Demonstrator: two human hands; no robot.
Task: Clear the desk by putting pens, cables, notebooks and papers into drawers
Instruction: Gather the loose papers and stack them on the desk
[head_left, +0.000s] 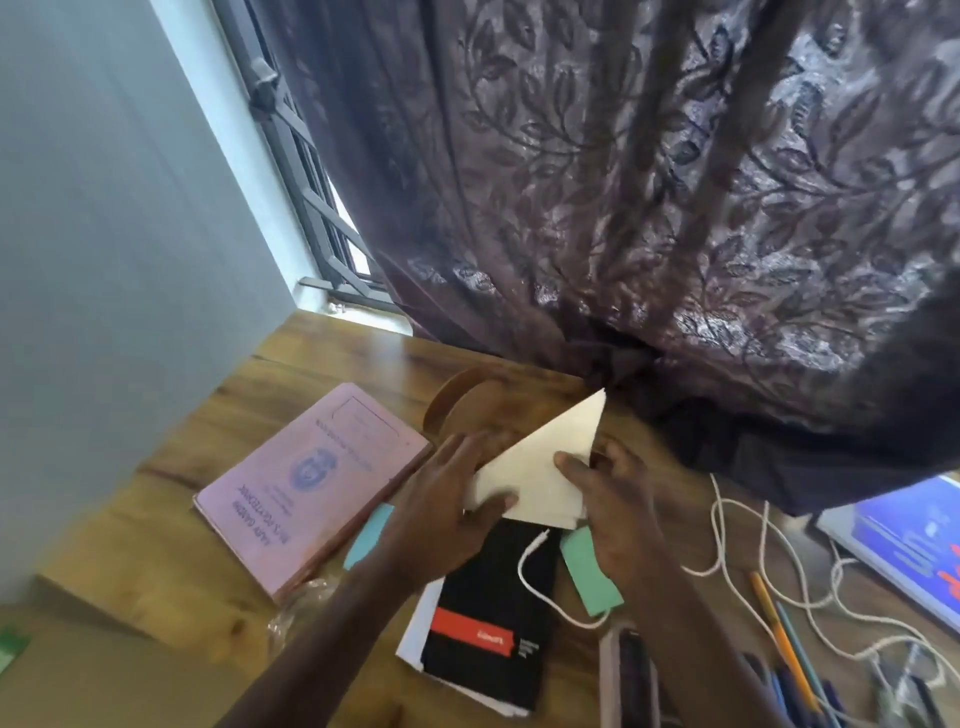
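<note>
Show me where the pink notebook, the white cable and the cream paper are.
pink notebook (311, 483): head view, middle of its cover.
white cable (540, 587): head view, the loop lying on the black booklet.
cream paper (540, 462): head view, centre of the sheet between both hands.

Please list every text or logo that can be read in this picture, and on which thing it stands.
Pink notebook: upside-down printed lines and an emblem, too blurred to read.
Black booklet: small white word on a red band, too blurred.
Blue sheet: white and red marks, unreadable.
Nothing else carries text.
</note>
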